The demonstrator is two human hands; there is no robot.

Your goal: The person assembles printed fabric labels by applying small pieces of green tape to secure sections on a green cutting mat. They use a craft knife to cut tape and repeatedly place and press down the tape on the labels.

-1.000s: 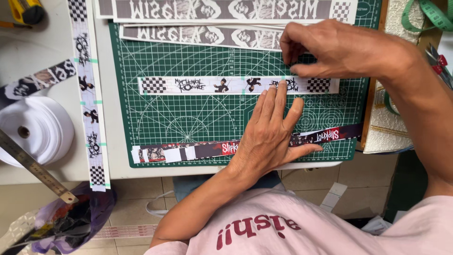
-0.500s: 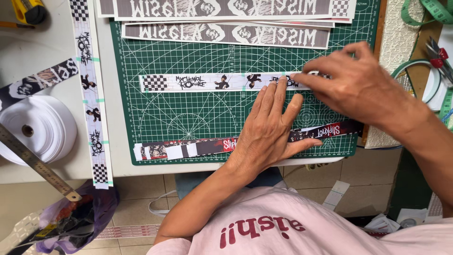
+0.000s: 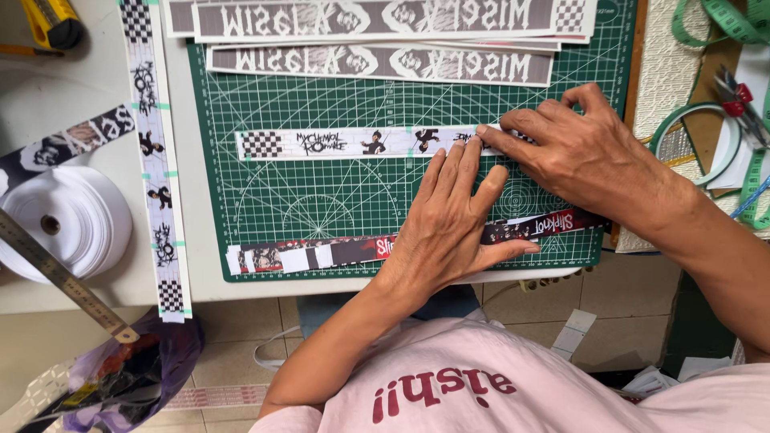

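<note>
A white printed strip [image 3: 337, 144] with a checkered end lies across the green cutting mat [image 3: 321, 200]. My left hand [image 3: 449, 224] rests flat, palm down, on the mat, its fingertips touching the strip's lower edge and its palm covering part of a dark printed strip [image 3: 305, 256]. My right hand [image 3: 585, 152] comes in from the right with bent fingers over the white strip's right end, pressing and holding it; the index fingertip points left along the strip. That end of the strip is hidden under the fingers.
Longer grey printed strips [image 3: 377, 60] lie along the mat's top. A vertical checkered strip [image 3: 156, 160], a white ribbon roll [image 3: 64, 220] and a metal ruler [image 3: 64, 277] are at left, a yellow utility knife [image 3: 52, 20] at top left. A tape ring [image 3: 698, 140] and green measuring tape [image 3: 706, 16] sit at right.
My right hand came down from the upper grey strips to the right end of the white printed strip. My left hand stayed flat on the mat.
</note>
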